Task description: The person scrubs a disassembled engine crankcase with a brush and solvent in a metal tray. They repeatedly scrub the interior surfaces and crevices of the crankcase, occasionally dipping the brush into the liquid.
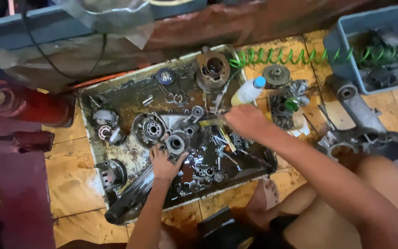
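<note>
A dirty white metal tray (90,138) on the floor holds oily liquid and several engine parts. My left hand (166,162) rests on a grey metal housing (177,142) near the tray's middle, fingers curled over its lower edge. My right hand (245,121) is closed around a yellow-handled brush (212,122) that points left toward the housing. A round engine cover (148,129) lies just left of the housing. A rusty cylinder (213,69) stands at the tray's far right corner.
A white bottle with a blue cap (248,90) lies by the tray's right rim. A green coiled hose (291,56) runs to a grey bin of parts (342,50). An engine casing (360,124) lies on the right, a red cylinder (33,107) on the left. My bare foot (264,196) is near the tray.
</note>
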